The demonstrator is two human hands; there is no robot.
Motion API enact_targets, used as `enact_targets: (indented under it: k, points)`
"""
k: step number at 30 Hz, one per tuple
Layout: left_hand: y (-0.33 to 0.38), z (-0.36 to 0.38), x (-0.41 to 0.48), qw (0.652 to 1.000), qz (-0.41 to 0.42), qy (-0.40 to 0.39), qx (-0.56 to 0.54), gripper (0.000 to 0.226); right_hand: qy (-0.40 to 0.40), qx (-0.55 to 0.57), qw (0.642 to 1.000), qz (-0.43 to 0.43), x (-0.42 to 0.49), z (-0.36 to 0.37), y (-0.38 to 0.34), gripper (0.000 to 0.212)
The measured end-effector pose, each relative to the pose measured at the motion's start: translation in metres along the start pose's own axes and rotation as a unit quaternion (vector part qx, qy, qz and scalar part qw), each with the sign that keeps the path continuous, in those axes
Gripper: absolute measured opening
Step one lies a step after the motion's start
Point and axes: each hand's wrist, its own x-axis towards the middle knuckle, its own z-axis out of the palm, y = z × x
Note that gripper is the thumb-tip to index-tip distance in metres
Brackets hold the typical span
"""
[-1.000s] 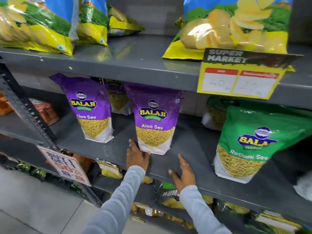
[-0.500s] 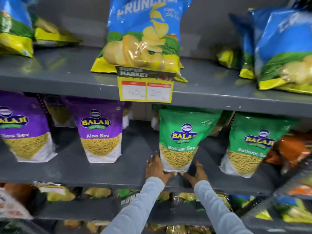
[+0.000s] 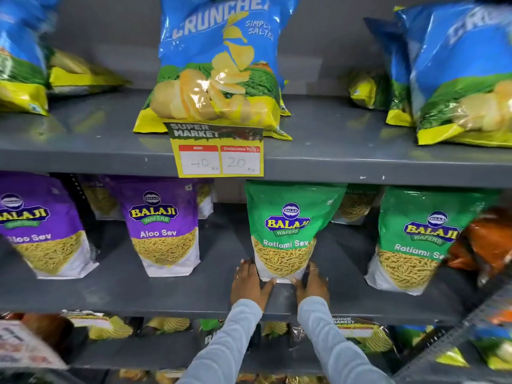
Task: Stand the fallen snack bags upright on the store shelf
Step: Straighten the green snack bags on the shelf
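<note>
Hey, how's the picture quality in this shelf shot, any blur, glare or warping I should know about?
Head view: sharp in the middle, so the green Ratlami Sev bag between both hands and the price tag read clearly; the orange bag at the right edge is smeared; glare on the blue chip bag; wide-angle bending tilts the shelf at the edges.

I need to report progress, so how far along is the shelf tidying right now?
Done: on the middle shelf, both purple Aloo Sev bags and the far green bag stand upright. In hand: left hand and right hand steady the green Ratlami Sev bag. Left: the orange bag looks tilted.
</note>
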Motion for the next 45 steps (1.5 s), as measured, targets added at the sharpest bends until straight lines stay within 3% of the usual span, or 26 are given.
enact_targets:
  k: [4, 9, 13, 16, 18, 21, 25, 29, 36, 45]
  points:
    - [-0.002, 0.003, 0.001, 1.0, 0.007, 0.005, 0.014, 0.086, 0.009, 0.02, 1.0, -0.015, 0.001, 0.002, 0.004, 0.05]
    - [0.0, 0.0, -0.007, 0.997, 0.027, -0.021, 0.073, 0.087, 0.016, 0.163, 0.985, -0.044, -0.006, -0.016, 0.021, 0.06]
    - [-0.002, 0.013, -0.044, 0.987, 0.019, -0.007, 0.159, 0.088, 0.174, 0.297, 0.939, 0.022, -0.014, -0.051, 0.058, 0.052]
    - [0.001, 0.033, -0.083, 0.983, 0.115, 0.003, 0.141, 0.093, 0.302, 0.296, 0.905, 0.039, -0.014, -0.085, 0.087, 0.056]
    - [0.01, 0.039, -0.1, 0.965, 0.186, -0.023, 0.181, 0.097, 0.332, 0.264, 0.904, 0.062, -0.003, -0.106, 0.101, 0.075]
    - [0.031, 0.045, -0.101, 0.938, 0.25, -0.038, 0.238, 0.099, 0.261, 0.207, 0.936, 0.118, 0.019, -0.131, 0.113, 0.118]
    - [0.056, 0.06, -0.081, 0.927, 0.27, -0.093, 0.244, 0.095, 0.213, 0.218, 0.946, 0.11, 0.044, -0.14, 0.113, 0.143]
    - [0.06, 0.065, -0.075, 0.926, 0.273, -0.104, 0.24, 0.094, 0.212, 0.199, 0.949, 0.122, 0.053, -0.136, 0.115, 0.14]
    - [0.057, 0.069, -0.077, 0.924, 0.278, -0.088, 0.246, 0.1, 0.206, 0.177, 0.961, 0.046, 0.051, -0.123, 0.121, 0.129]
    - [0.057, 0.071, -0.077, 0.923, 0.263, -0.092, 0.265, 0.101, 0.187, 0.15, 0.968, 0.079, 0.057, -0.116, 0.12, 0.132]
